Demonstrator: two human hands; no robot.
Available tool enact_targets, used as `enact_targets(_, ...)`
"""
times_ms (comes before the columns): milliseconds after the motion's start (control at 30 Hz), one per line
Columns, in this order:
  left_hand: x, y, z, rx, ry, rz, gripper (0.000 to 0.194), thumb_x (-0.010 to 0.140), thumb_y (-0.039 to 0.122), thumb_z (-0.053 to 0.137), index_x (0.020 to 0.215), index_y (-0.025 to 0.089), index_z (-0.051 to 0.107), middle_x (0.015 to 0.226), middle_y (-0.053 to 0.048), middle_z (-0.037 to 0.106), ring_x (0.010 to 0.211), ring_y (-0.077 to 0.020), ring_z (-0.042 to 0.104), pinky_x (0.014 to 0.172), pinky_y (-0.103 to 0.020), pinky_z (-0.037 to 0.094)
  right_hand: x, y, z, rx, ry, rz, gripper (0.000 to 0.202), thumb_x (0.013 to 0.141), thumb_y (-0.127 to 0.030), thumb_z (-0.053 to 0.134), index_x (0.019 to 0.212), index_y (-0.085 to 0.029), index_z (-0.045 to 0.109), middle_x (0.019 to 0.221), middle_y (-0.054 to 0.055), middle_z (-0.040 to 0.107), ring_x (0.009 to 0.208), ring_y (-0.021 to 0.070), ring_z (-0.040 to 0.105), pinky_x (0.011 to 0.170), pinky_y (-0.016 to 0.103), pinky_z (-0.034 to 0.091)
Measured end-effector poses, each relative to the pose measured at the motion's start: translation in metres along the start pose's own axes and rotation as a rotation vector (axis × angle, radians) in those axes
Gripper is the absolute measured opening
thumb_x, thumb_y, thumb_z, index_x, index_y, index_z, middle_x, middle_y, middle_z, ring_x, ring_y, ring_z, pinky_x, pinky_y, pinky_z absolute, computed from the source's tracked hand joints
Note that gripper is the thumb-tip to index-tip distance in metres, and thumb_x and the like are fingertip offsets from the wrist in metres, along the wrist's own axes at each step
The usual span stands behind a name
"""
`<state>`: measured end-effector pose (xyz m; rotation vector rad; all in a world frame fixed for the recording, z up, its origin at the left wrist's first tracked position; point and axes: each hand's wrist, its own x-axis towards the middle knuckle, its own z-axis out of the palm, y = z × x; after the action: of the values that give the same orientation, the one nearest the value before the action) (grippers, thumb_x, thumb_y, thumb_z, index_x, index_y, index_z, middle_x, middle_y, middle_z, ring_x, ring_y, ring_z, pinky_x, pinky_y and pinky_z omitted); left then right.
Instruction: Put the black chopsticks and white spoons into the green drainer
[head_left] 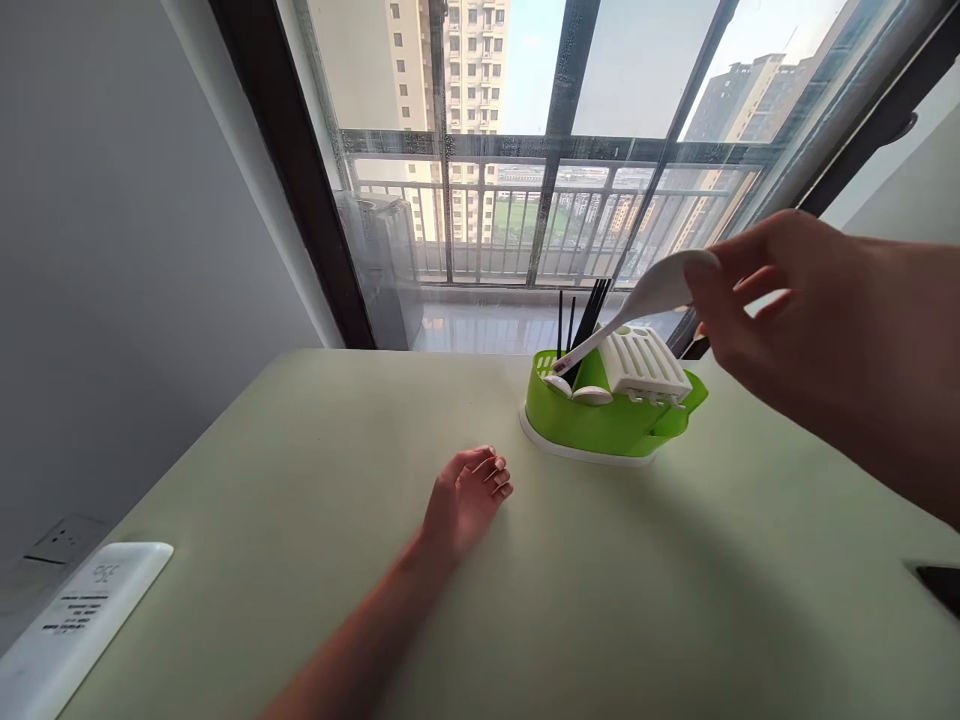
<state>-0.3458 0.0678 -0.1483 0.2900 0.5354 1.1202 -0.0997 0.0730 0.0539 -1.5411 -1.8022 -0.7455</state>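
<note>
My right hand (772,290) is raised at the right, with its thumb and fingers pinching a white plastic spoon (652,290) by the bowl end. The spoon's handle slants down to the left, its tip over the left part of a green cutlery holder (600,425); whether the tip touches anything I cannot tell. Black chopsticks (592,318) stand in that holder. Two white spoon bowls (592,396) show at its front rim, and a white slotted knife rack (645,360) tops its right side. My left hand (469,500) rests palm up on the table, fingers loosely curled, holding nothing.
The pale green table (337,480) reaches back to a large window (540,140). A white device with a digital display (90,620) lies at the left edge, near a wall socket (66,540). Part of a flat black object (941,585) shows at the right edge.
</note>
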Motion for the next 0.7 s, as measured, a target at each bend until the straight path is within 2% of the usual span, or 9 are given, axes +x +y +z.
enact_targets(200, 0.0, -0.002, -0.002, -0.007, 0.001, -0.008, 0.016, 0.076, 0.026, 0.075, 0.079, 0.015, 0.065, 0.076, -0.002, 0.058, 0.067, -0.0126, 0.052, 0.068, -0.027, 0.043, 0.022, -0.014, 0.039, -0.137, -0.083, -0.086, 0.034, 0.102, -0.044, 0.041, 0.101, -0.023, 0.068, 0.081, 0.006, 0.075, 0.067, 0.0256, 0.064, 0.057, 0.033, 0.023)
enact_targets(400, 0.001, -0.004, -0.003, -0.006, 0.006, -0.008, 0.018, 0.074, 0.027, 0.077, 0.079, 0.015, 0.065, 0.077, -0.002, 0.059, 0.068, -0.0128, 0.054, 0.069, -0.027, 0.043, 0.025, -0.021, 0.08, -0.024, -0.29, -0.19, 0.039, 0.103, -0.04, 0.036, 0.101, -0.019, 0.069, 0.081, 0.014, 0.073, 0.073, 0.0287, 0.064, 0.066, 0.037, 0.032)
enact_targets(567, 0.001, -0.005, -0.003, -0.001, 0.007, -0.01, 0.018, 0.073, 0.027, 0.078, 0.078, 0.015, 0.066, 0.077, -0.003, 0.06, 0.068, -0.013, 0.054, 0.07, -0.028, 0.043, 0.024, -0.036, 0.099, -0.136, -0.483, -0.329, 0.037, 0.102, -0.034, 0.035, 0.089, -0.018, 0.066, 0.074, 0.015, 0.07, 0.064, 0.0263, 0.064, 0.061, 0.034, 0.03)
enact_targets(700, 0.001, -0.005, -0.002, 0.005, 0.009, -0.007, 0.019, 0.073, 0.028, 0.078, 0.078, 0.015, 0.065, 0.077, -0.002, 0.06, 0.067, -0.0121, 0.052, 0.07, -0.028, 0.042, 0.024, -0.042, 0.105, -0.119, -0.607, -0.386, 0.034, 0.102, -0.034, 0.04, 0.085, -0.018, 0.064, 0.07, 0.014, 0.068, 0.058, 0.0245, 0.063, 0.06, 0.033, 0.029)
